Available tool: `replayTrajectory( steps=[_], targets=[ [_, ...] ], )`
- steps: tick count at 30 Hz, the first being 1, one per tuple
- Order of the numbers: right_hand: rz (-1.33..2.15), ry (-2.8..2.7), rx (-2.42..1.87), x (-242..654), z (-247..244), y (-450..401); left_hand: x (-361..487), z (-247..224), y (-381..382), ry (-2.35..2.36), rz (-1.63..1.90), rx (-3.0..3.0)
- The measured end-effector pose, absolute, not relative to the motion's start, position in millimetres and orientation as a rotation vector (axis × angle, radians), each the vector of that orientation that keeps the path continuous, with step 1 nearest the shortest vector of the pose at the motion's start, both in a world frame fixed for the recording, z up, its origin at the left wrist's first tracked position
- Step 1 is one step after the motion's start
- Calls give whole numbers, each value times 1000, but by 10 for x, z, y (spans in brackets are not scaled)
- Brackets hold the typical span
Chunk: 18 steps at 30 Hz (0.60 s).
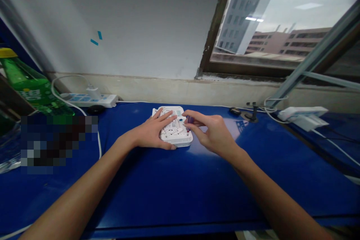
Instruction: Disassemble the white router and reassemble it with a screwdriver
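Left hand lies flat, fingers spread, across a white vented plastic casing, not clamped. The casing rests on the blue desk between both hands. Right hand sits at its right edge, thumb and forefinger apart; contact unconfirmed. Beyond the grip: white power strip, and further left, green soda bottle.

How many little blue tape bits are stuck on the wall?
2. One blue tape bit lies slanted on the white wall, and the other blue tape bit sits just above it to the right. Others could be out of view.
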State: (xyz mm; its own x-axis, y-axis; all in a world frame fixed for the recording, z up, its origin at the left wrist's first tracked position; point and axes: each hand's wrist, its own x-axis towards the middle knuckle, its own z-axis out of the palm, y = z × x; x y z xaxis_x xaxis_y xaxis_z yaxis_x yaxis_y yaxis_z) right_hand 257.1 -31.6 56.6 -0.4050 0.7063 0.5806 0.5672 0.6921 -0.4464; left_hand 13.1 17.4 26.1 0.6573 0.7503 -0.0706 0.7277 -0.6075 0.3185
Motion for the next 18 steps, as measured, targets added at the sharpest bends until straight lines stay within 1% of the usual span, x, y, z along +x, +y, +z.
replayTrajectory(
  steps=[6, 10, 12, 16, 18],
  targets=[
    [35, -2089, -1098, 2475, 522, -360, 117, 249, 182, 1152, 123, 2571],
    [-11, -2075, -1139, 2471, 508, -354, 122, 257, 184, 1178, 99, 2564],
    [42, -2095, -1085, 2501, 525, -348, 125, 258, 184, 1170, 105, 2566],
    [277, -2191, -867, 2594, 575, -313, 124, 254, 184, 1158, 126, 2553],
    [352, -2212, -833, 2622, 588, -290, 123, 255, 181, 1166, 121, 2541]
  ],
)
